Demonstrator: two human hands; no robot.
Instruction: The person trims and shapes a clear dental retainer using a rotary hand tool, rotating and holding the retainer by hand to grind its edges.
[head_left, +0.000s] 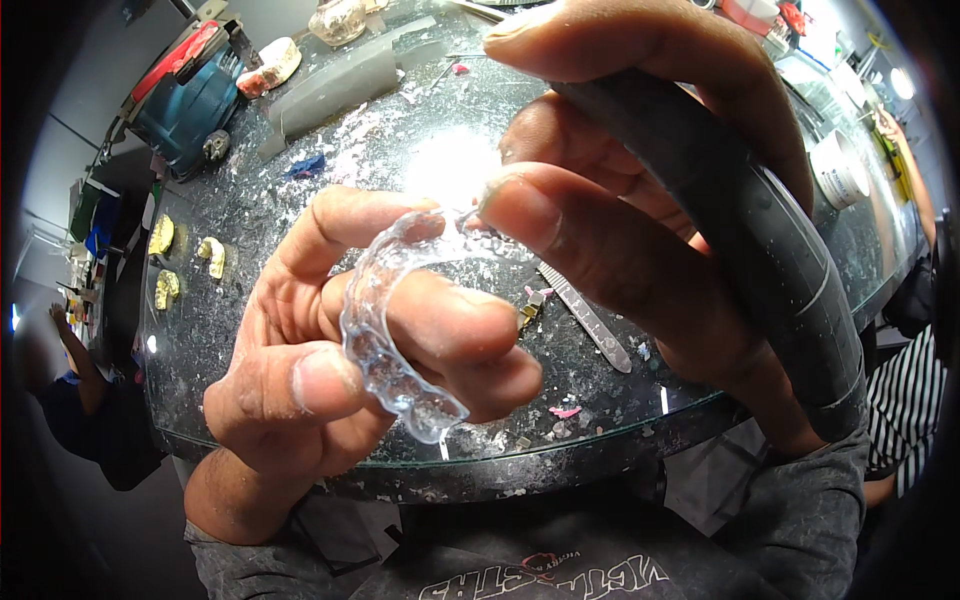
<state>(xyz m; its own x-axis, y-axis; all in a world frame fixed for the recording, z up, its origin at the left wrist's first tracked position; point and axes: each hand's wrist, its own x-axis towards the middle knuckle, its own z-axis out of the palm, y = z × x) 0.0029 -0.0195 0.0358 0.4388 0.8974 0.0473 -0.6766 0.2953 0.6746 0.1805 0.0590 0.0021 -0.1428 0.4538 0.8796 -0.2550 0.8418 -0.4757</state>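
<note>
A clear dental aligner (360,310), curved like an arch of teeth, is held up in front of me over the table. My left hand (300,310) grips its left side, with the thumb in front and the fingers around and behind it. My right hand (620,260) is wrapped around a thick black handpiece (745,210) that slants down to the right. The right thumb and a finger meet at the far right end of the aligner. Glare and fingers hide the handpiece's working tip.
A metal ruler (590,320) lies on the dust-strewn dark table (230,385). Small yellow dental models (165,290) sit at left, near a teal machine (185,115) and a grey block (335,90). A white tub (840,170) stands right. Other people are at both sides.
</note>
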